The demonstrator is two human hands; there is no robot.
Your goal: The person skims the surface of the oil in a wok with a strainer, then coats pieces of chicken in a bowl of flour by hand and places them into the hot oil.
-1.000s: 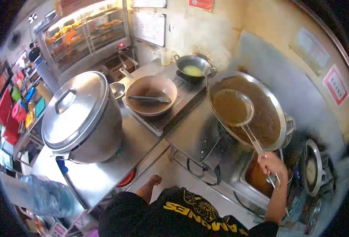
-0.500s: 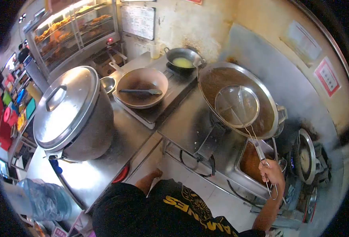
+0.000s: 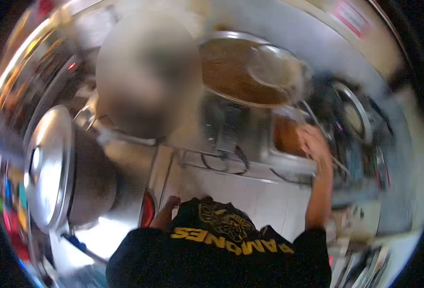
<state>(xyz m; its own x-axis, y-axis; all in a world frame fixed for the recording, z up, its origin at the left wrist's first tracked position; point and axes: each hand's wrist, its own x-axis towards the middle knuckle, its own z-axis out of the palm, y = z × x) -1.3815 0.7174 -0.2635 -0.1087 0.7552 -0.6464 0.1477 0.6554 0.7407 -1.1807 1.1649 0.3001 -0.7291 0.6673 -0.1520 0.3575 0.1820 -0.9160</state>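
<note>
My right hand (image 3: 313,143) is closed around the handle of a round wire strainer (image 3: 274,66), though motion smears the fingers. The strainer's mesh bowl is over the right side of a large wok (image 3: 236,72) of brown liquid. Below the wok, a rectangular metal tray (image 3: 288,137) holding orange-brown liquid lies close to that hand. My left hand (image 3: 173,200) hangs low beside my black shirt, above the floor and apart from the counter. Its fingers are mostly hidden and blurred.
A big lidded pot (image 3: 51,168) stands on the left counter. A round blurred patch covers the area behind it. Another pan (image 3: 353,115) with pale contents sits at the right. A black hose (image 3: 241,158) loops below the stove, and a red round object (image 3: 147,209) shows under the counter.
The view has swung and blurred. The strainer has moved from the wok's middle towards its right side. A blurred patch now hides the pans at the back left.
</note>
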